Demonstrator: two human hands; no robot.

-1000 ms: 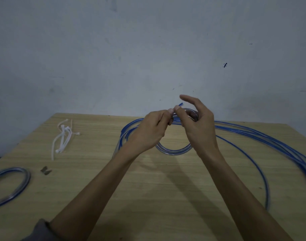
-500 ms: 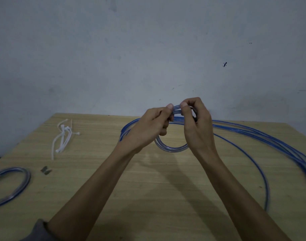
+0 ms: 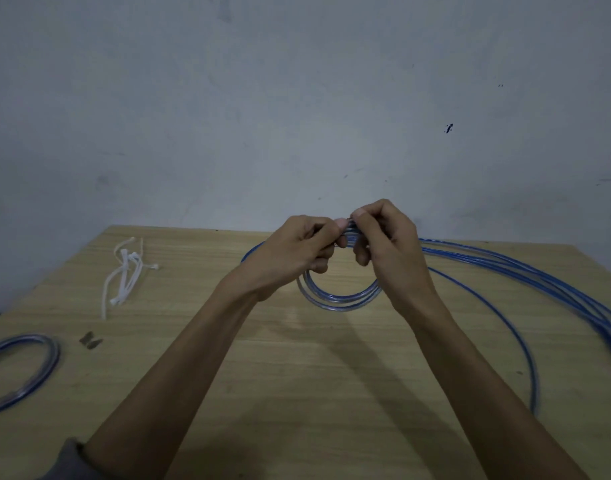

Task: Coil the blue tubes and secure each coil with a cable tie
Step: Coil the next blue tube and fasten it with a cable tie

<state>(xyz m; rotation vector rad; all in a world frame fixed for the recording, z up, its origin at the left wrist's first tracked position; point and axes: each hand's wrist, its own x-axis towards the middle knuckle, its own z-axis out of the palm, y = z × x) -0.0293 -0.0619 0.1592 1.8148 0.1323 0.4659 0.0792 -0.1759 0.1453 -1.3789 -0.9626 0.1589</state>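
Tube (image 3: 338,299) looks light and springy, so we pinch its coil's top with both hands (image 3: 297,252) (image 3: 389,240), fingers clamped.

both hands' grip hides the small coil's (image 3: 337,299) top; loose tubes (image 3: 526,271) blur rightward off-frame.

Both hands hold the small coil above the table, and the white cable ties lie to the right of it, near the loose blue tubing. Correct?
Not quite. The head view shows the cable ties to the left of the coil, which the left hand and right hand hold.
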